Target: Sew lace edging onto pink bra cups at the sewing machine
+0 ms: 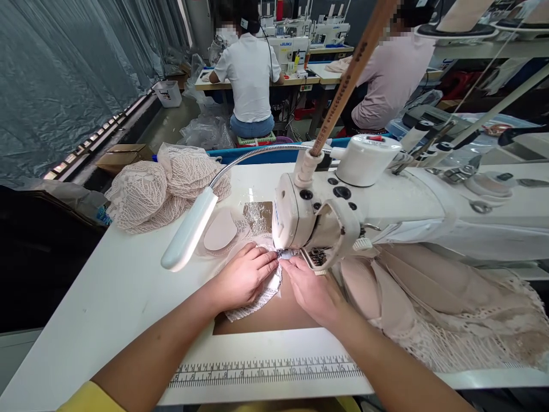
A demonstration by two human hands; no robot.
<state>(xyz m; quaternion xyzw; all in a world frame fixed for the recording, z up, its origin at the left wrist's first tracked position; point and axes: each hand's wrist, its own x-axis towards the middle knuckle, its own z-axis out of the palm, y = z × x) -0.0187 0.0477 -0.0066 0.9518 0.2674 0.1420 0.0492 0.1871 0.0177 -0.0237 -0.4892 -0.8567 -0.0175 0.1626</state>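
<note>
Left fingers (262, 262) lie flat on lace (247, 311); right fingers (295, 268) beside its edge, grip unclear; white table (107, 297) spreads leftward.

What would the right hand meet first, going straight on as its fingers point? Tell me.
Likely the left hand, at its fingertips, since the right hand points toward them. The sewing machine is close to that line too, and depth there is unclear.

Pale pinkish-white openwork lace fabric piece (249, 312), one | curved near border, pale backing visible at right side | laid flat, middle part hidden | on white tabletop surface (128, 286), set back from near edge, well apart from left edge, far edge beyond
</note>
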